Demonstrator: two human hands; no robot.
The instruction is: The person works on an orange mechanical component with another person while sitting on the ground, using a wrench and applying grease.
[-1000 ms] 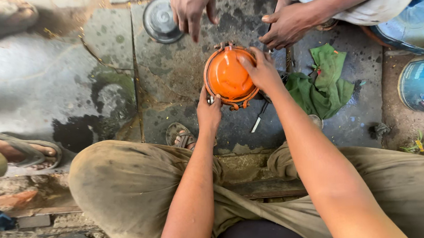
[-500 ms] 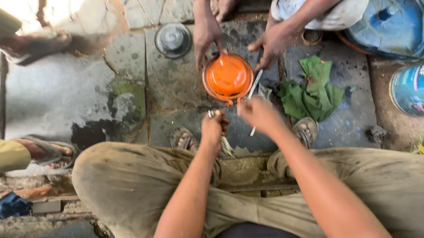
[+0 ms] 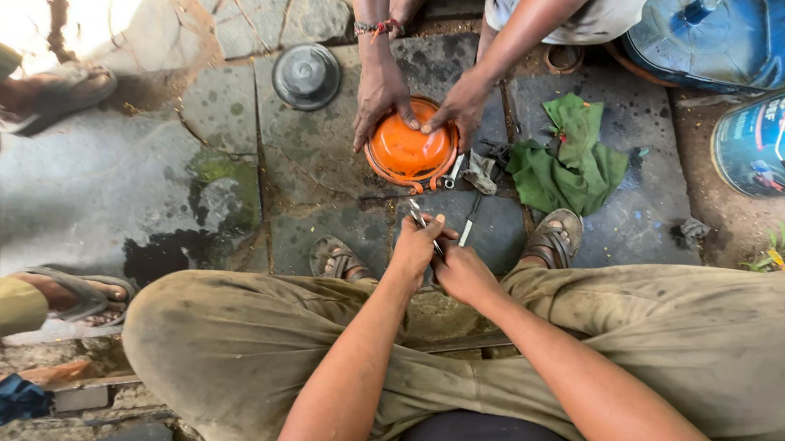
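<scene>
Left hand (image 3: 418, 251) and right hand (image 3: 464, 275), head view: both drawn together between the knees, fingers curled and pinching a thin metal tool (image 3: 425, 227). Left hand grips it near the upper end; right hand closes in from just below and to the right, the two hands touching. Tool's long axis runs diagonally, its free tip pointing up and slightly left, away from the body; exact kind of tool too small to tell. Straight beyond the hands, near but apart, sits an orange round cover (image 3: 409, 147) on the stone floor (image 3: 219, 113); the left hand is the nearer one to it. A co-worker's two hands (image 3: 379, 97) rest on that cover, one on each side of its far rim. Just right of the cover, between it and the right hand, lie small metal parts (image 3: 455, 172) and a second slim tool (image 3: 468, 223). Further right of the right hand: crumpled green cloth (image 3: 568, 158). Beyond the left hand, further off: grey round cap (image 3: 306, 75).
</scene>
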